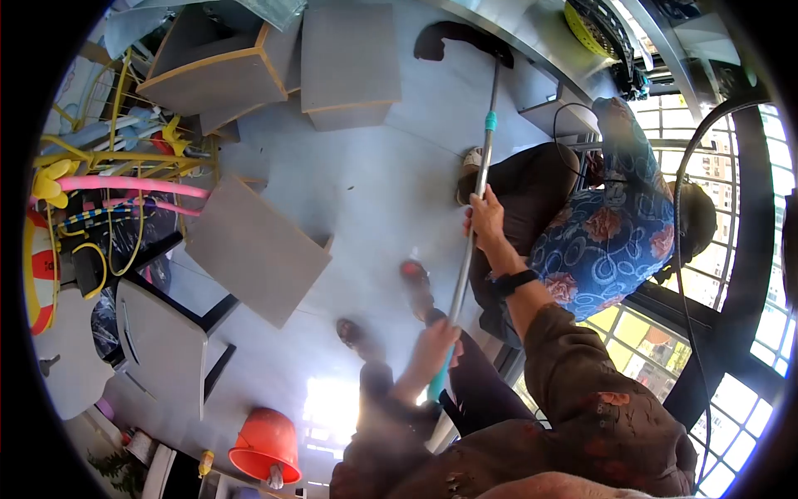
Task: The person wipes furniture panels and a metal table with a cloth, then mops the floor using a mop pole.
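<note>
A long mop with a silver pole and teal grips slants across the floor. Its dark, flat mop head lies at the far end, beside a steel counter. My right hand, with a dark watch on the wrist, is closed around the middle of the pole. Lower down, my left hand is wrapped round the pole just above its teal end grip; this hand is slightly blurred. My shoes show on the floor left of the pole.
A person in a blue floral shirt crouches close at right, by the windows. Grey stools and a chair stand left. An orange bucket is at lower left. The steel counter runs along the top; a rack holds pool gear.
</note>
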### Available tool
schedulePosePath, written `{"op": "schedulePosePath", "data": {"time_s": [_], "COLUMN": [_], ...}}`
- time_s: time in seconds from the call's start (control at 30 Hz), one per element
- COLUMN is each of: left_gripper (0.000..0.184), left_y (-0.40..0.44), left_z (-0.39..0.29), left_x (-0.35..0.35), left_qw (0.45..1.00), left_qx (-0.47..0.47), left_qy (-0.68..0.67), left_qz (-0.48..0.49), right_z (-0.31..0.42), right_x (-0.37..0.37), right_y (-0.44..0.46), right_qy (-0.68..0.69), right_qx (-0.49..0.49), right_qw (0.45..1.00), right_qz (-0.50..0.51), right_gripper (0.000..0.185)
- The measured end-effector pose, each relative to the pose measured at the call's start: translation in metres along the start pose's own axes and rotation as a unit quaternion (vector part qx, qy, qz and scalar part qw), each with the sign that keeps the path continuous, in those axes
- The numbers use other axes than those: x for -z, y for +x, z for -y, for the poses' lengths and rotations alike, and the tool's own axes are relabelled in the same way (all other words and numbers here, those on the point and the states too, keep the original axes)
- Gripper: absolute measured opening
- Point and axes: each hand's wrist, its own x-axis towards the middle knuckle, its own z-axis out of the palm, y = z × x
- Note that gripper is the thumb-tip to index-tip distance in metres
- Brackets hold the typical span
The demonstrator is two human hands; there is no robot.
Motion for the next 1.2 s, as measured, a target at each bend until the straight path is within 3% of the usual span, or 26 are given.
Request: {"op": "schedulePosePath", "data": {"time_s": [0.07,0.1,0.17,0.23,0.27,0.4,0.47,0.53,0.67,0.73,0.87,0.93,1.0,1.03,1.13,1.2], "left_gripper": [0.026,0.025,0.026,0.03,0.02,0.026,0.026,0.025,0.026,0.02,0.022,0.023,0.022,0.022,0.024,0.026], "left_y": [-0.021,-0.028,-0.047,-0.066,-0.072,-0.046,-0.029,-0.02,0.007,0.026,0.043,0.04,0.035,0.027,-0.021,-0.066], "left_z": [-0.021,0.008,0.033,0.003,-0.042,-0.074,-0.094,-0.101,-0.102,-0.089,-0.086,-0.066,-0.049,-0.041,0.011,0.0], "left_x": [0.018,0.044,0.079,0.078,0.06,0.073,0.075,0.067,0.057,0.055,0.037,0.038,0.034,0.035,0.055,0.062], "left_qw": [0.99,0.994,0.989,0.931,0.928,0.887,0.893,0.91,0.897,0.899,0.918,0.926,0.937,0.94,0.923,0.93], "left_qx": [0.071,0.053,-0.029,-0.043,0.052,0.024,0.038,0.064,0.034,-0.017,-0.058,-0.055,-0.034,-0.048,-0.038,0.024], "left_qy": [0.101,-0.047,0.058,0.291,0.279,0.417,0.416,0.372,0.419,0.409,0.367,0.351,0.318,0.311,0.335,0.307], "left_qz": [-0.071,-0.079,-0.134,-0.216,-0.24,-0.195,-0.166,-0.168,-0.134,-0.154,-0.135,-0.128,-0.138,-0.133,-0.183,-0.198], "right_z": [-0.001,0.002,-0.012,-0.002,0.005,0.019,0.022,0.018,0.019,0.01,0.018,0.01,-0.001,-0.016,-0.023,-0.04], "right_x": [-0.022,-0.039,-0.067,-0.084,-0.09,-0.091,-0.086,-0.079,-0.049,-0.036,-0.023,-0.023,-0.017,-0.015,-0.032,-0.048], "right_y": [-0.012,-0.031,-0.042,-0.048,-0.051,-0.024,-0.003,0.01,0.029,0.054,0.067,0.062,0.06,0.057,0.0,-0.044], "right_qy": [0.122,0.114,0.053,0.063,0.071,0.099,0.104,0.107,0.099,0.061,0.114,0.058,0.048,0.07,0.008,0.023], "right_qx": [-0.068,-0.049,0.007,-0.005,-0.018,0.002,-0.015,0.055,0.02,0.084,-0.012,0.007,0.014,0.063,-0.004,-0.042], "right_qw": [0.988,0.991,0.998,0.998,0.997,0.995,0.994,0.993,0.994,0.994,0.993,0.998,0.998,0.995,1.0,0.998], "right_qz": [0.071,0.052,0.026,0.018,0.013,0.01,-0.006,-0.015,-0.044,-0.031,-0.023,-0.039,-0.048,-0.012,-0.004,0.035], "right_gripper": [0.035,0.04,0.045,0.047,0.05,0.034,0.024,0.021,0.019,0.019,0.017,0.015,0.018,0.023,0.046,0.061]}}
